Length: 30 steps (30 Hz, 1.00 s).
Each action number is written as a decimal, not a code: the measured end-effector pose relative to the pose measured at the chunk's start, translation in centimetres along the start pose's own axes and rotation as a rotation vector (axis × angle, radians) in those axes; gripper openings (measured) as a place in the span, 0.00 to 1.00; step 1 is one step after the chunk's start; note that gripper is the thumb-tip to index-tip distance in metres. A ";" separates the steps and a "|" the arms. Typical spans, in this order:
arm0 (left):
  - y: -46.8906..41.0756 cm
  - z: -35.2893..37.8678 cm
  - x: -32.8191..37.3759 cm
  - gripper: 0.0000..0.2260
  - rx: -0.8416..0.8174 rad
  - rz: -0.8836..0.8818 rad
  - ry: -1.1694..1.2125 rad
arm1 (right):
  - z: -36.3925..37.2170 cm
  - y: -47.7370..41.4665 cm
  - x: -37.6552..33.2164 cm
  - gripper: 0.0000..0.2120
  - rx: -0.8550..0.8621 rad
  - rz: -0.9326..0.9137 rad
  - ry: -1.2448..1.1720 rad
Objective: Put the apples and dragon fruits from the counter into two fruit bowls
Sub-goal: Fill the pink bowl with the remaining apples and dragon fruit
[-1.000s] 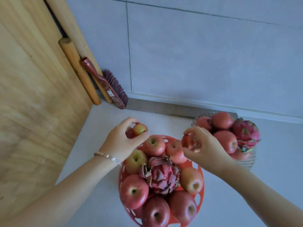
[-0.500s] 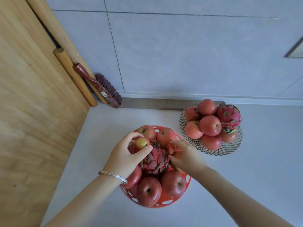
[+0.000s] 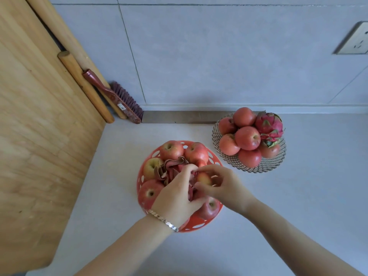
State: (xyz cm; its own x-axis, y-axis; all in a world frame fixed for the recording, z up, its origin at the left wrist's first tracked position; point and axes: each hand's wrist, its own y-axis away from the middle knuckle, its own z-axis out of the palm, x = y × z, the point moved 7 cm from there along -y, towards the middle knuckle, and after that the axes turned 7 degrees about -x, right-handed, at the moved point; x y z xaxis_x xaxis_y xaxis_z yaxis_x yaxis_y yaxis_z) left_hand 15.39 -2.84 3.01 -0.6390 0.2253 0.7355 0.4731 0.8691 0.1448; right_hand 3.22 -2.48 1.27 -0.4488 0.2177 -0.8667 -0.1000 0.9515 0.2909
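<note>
A red plastic bowl (image 3: 149,156) in the middle of the counter holds several apples (image 3: 171,150) around a dragon fruit (image 3: 171,166). My left hand (image 3: 176,196) lies over the dragon fruit and hides most of it. My right hand (image 3: 223,184) comes in from the right. The fingertips of both hands close around a small yellow-red apple (image 3: 203,177) on top of the pile. A second small red apple (image 3: 201,163) shows just behind the fingers. A wire bowl (image 3: 253,168) at the back right holds several apples (image 3: 247,138) and a pink dragon fruit (image 3: 269,126).
A wooden board (image 3: 43,120) stands along the left, with a wooden rod (image 3: 85,86) and a red-handled brush (image 3: 117,100) leaning in the corner. The grey tiled wall has a socket (image 3: 353,38) at the upper right. A metal strip (image 3: 179,117) lies at the wall's foot.
The view has pulled back from the bowls. My left hand has moved right across the dragon fruit and now meets my right hand at the small apple.
</note>
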 end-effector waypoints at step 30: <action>1.8 -0.5 -2.9 0.13 0.330 0.374 -0.403 | 0.1 2.6 7.0 0.19 0.266 0.118 0.024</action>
State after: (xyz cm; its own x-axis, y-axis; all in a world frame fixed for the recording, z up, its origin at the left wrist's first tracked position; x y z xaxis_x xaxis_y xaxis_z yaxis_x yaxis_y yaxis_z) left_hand 18.42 -2.17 1.47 -0.6755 0.6312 0.3812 0.5372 0.7754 -0.3321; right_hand -0.05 1.50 -4.10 -0.4651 0.3284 -0.8221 0.1892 0.9441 0.2701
